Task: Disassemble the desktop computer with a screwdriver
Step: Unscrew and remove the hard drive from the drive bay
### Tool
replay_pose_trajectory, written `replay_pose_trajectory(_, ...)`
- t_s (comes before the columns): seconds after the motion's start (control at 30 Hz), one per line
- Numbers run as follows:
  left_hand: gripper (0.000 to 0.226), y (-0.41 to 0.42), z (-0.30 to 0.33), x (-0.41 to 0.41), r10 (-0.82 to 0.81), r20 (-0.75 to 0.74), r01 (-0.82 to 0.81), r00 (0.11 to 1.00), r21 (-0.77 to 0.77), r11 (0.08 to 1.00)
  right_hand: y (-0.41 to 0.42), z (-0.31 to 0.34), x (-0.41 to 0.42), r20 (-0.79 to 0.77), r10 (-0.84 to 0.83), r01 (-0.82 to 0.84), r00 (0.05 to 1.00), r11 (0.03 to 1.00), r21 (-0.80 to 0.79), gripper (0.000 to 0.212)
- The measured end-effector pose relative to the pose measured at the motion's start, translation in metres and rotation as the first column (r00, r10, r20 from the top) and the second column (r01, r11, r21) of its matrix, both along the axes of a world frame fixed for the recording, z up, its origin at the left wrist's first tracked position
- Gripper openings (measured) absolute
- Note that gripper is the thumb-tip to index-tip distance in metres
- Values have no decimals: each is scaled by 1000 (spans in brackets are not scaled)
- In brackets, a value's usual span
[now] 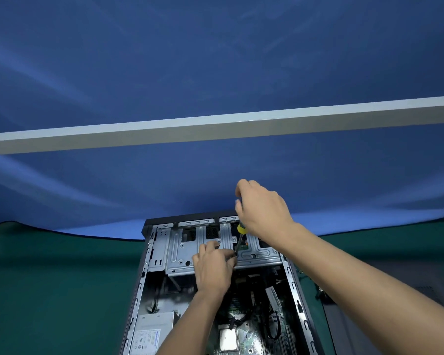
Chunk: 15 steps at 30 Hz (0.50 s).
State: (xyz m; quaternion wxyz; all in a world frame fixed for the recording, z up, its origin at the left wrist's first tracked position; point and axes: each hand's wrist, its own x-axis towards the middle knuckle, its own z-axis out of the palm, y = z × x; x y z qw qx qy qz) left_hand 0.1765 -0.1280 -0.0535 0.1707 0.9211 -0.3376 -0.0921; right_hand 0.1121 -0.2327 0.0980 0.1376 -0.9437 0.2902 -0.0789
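Silver power supply (153, 334) nearest, inside open desktop computer case (139, 290) lying on green mat (49, 290). Left hand (213, 270) pinches screwdriver (239, 239) shaft near tip at drive cage (180, 249). Right hand (263, 208) grips yellow handle. Blue backdrop (215, 60) behind.

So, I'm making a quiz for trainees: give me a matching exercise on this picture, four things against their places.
1. screwdriver
2. left hand
3. drive cage
4. power supply

a. near left corner of the case
b. held upright by the right hand
c. far end of the case
d. fingers at the screwdriver's tip

Pairs: 1-b, 2-d, 3-c, 4-a
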Motion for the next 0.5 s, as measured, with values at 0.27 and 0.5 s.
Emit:
replay_pose_trajectory(0.27,21,-6,-3,6,-39,19,40,999,-51,998,-12,-10,-12,232,-56,12,971,982,189,17)
replay_pose_trajectory(0.5,16,-10,-5,2,-78,52,85,996,-148,985,-30,-35,-36,424,-347,162,837,896,413,8)
